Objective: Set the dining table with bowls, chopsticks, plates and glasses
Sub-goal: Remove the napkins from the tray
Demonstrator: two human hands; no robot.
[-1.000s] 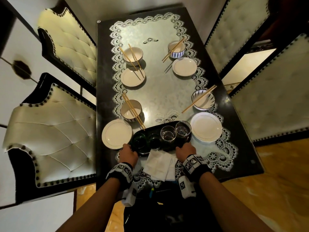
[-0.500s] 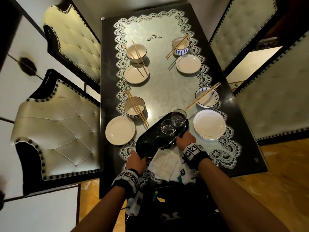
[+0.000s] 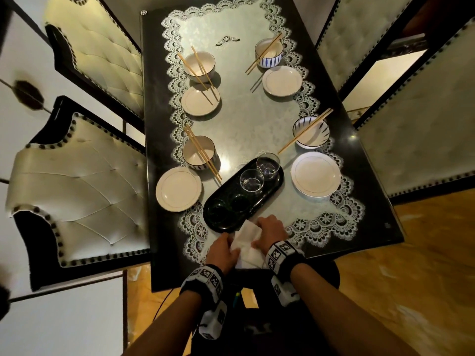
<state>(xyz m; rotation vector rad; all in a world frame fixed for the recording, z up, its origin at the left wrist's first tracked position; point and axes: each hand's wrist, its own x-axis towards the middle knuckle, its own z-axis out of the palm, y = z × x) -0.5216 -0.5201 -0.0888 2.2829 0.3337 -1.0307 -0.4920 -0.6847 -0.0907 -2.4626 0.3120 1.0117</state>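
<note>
A black oval tray [image 3: 267,193] lies slanted on the near part of the table, carrying two clear glasses [image 3: 251,181] and two dark glasses [image 3: 218,211]. Just below it, my left hand [image 3: 223,250] and my right hand [image 3: 270,232] both grip a stack of white napkins [image 3: 246,240]. Several place settings lie around: white plates [image 3: 178,192], bowls [image 3: 198,154] and wooden chopsticks [image 3: 304,131] resting across the bowls.
The dark table [image 3: 365,176] wears a lace-edged cloth [image 3: 244,116]. Tufted cream chairs [image 3: 77,186] stand close on the left and right sides. Wooden floor [image 3: 431,265] lies at the near right.
Both hands let go of the tray, which now lies turned at a slant, and moved down onto the napkins, taking hold of them.
</note>
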